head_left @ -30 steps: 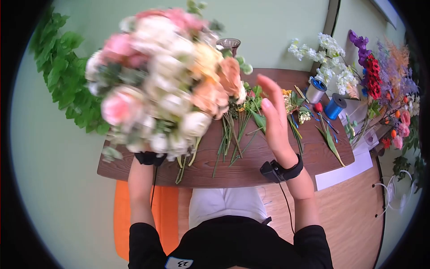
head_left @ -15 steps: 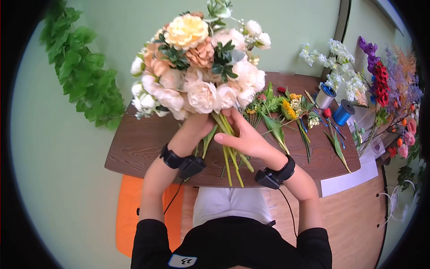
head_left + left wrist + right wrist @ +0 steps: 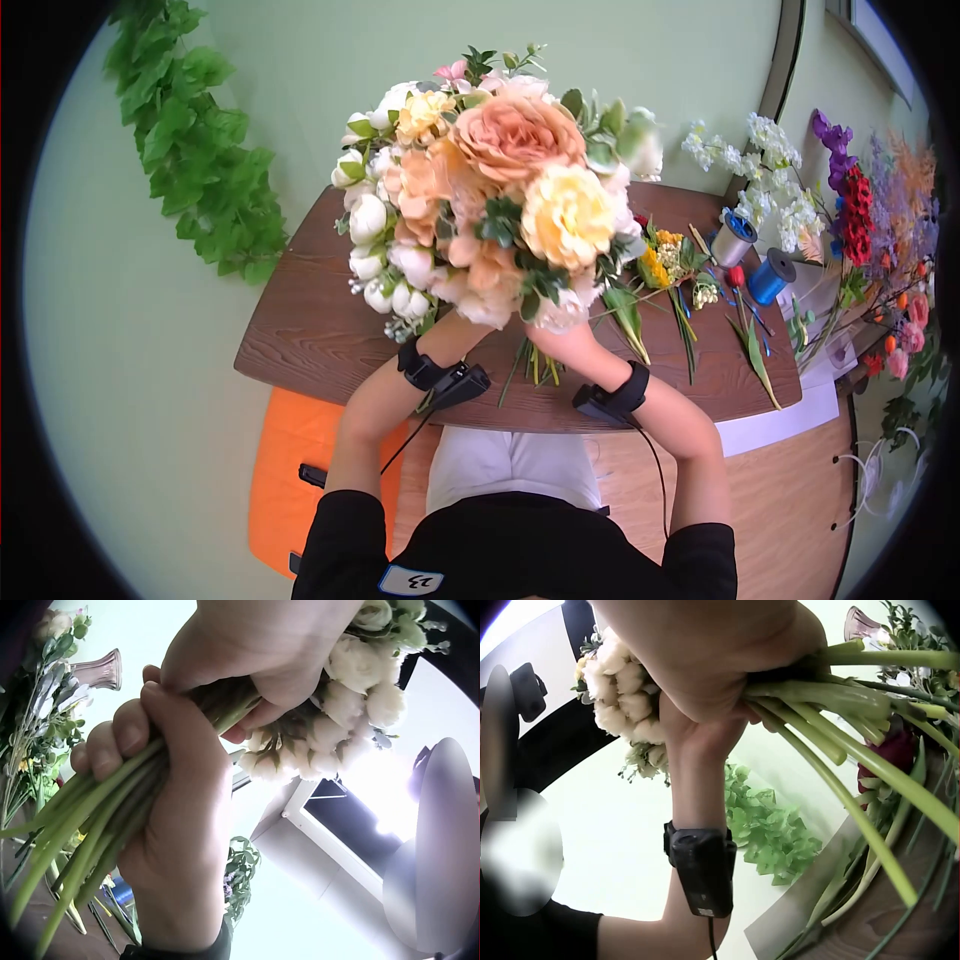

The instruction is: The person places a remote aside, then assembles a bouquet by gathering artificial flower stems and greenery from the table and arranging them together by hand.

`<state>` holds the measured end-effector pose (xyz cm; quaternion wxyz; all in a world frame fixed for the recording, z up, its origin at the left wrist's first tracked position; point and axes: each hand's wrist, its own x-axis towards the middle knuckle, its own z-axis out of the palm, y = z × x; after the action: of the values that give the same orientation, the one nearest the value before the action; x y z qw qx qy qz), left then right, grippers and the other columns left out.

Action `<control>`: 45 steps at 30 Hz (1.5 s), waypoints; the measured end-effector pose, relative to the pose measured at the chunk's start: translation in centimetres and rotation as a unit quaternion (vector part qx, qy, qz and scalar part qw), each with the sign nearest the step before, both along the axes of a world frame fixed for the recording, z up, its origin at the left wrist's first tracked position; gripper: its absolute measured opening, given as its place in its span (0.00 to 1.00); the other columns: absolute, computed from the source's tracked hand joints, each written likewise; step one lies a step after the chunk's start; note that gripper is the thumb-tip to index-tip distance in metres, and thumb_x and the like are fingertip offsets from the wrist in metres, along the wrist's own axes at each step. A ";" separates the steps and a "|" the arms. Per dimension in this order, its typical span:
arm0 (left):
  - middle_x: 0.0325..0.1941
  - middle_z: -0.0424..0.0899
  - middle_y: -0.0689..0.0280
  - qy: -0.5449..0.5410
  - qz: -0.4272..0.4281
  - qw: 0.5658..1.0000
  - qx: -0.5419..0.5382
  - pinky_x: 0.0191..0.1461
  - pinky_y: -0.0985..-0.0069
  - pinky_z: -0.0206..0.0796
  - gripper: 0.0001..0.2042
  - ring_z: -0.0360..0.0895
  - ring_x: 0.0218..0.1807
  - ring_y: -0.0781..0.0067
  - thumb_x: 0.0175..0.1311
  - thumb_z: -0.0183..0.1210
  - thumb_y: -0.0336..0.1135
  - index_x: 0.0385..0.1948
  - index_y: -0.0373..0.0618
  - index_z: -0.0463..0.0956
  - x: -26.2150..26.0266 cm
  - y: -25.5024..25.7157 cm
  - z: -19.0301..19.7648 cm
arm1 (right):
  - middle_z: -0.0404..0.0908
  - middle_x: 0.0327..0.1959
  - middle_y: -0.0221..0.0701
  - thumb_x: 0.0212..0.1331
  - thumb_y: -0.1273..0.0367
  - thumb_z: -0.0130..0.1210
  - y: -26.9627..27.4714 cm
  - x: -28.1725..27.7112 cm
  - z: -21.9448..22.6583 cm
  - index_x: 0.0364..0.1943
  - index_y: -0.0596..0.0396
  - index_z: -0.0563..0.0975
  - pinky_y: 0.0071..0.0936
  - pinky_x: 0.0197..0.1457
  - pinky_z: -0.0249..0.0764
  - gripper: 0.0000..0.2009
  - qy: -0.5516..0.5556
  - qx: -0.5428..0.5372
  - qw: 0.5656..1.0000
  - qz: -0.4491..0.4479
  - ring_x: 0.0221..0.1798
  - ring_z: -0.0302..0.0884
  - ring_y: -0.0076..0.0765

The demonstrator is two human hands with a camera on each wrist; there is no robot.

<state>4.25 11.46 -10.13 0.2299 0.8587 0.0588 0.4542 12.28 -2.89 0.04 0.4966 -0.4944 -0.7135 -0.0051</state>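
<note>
A large bouquet [image 3: 480, 200] of peach, cream, yellow and white flowers is held up over the table's front, its heads tilted toward the head camera. Under the blooms both hands meet on the bundled green stems [image 3: 97, 817]. My left hand [image 3: 255, 645] grips them just below the flower heads, its fingers mostly hidden in the head view. Lower down, my right hand [image 3: 184, 795] wraps its fingers and thumb around the same bundle. The stem ends [image 3: 855, 765] fan out past the right hand in the right wrist view.
On the dark wooden table [image 3: 310, 320] lie loose yellow flowers [image 3: 655, 265] and a red tulip [image 3: 740, 290]. Two ribbon spools, one silver-white [image 3: 735, 240] and one blue [image 3: 771, 277], stand at the right. Tall colourful flowers [image 3: 880, 220] rise beyond them; green leaves [image 3: 200, 150] hang at left.
The bouquet has swung from the left to the middle and turned, now showing peach and yellow blooms. The right hand, free at first, has come to the stems and closed around them.
</note>
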 end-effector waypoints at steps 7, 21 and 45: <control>0.50 0.66 0.66 -0.006 0.005 1.000 0.008 0.52 0.77 0.61 0.20 0.64 0.50 0.76 0.58 0.48 0.36 0.52 0.45 0.57 -4.5 -2.1 -2.3 | 0.73 0.38 0.38 0.39 0.68 0.57 3.9 0.7 -4.6 0.36 0.58 0.73 0.35 0.50 0.64 0.16 0.221 0.020 0.973 0.066 0.45 0.69 0.46; 0.49 0.66 0.66 0.011 -0.032 0.999 -0.010 0.51 0.77 0.61 0.19 0.64 0.49 0.75 0.58 0.48 0.36 0.52 0.45 0.57 -2.3 -1.6 -2.3 | 0.73 0.38 0.39 0.38 0.68 0.56 9.5 -2.3 -0.7 0.36 0.57 0.73 0.35 0.50 0.64 0.16 0.200 0.062 0.975 0.073 0.45 0.69 0.47; 0.49 0.66 0.66 0.025 -0.034 0.999 -0.033 0.51 0.77 0.61 0.19 0.64 0.49 0.75 0.58 0.48 0.36 0.51 0.45 0.58 -7.5 0.4 -3.8 | 0.73 0.19 0.41 0.29 0.69 0.58 6.9 -2.6 -2.9 0.24 0.58 0.73 0.37 0.29 0.68 0.13 0.205 0.072 0.974 -0.066 0.26 0.71 0.51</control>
<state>-3.28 11.91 -13.97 0.2723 0.8633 0.0501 0.4219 9.72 4.03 -2.85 0.6650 -0.4937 -0.5603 0.0124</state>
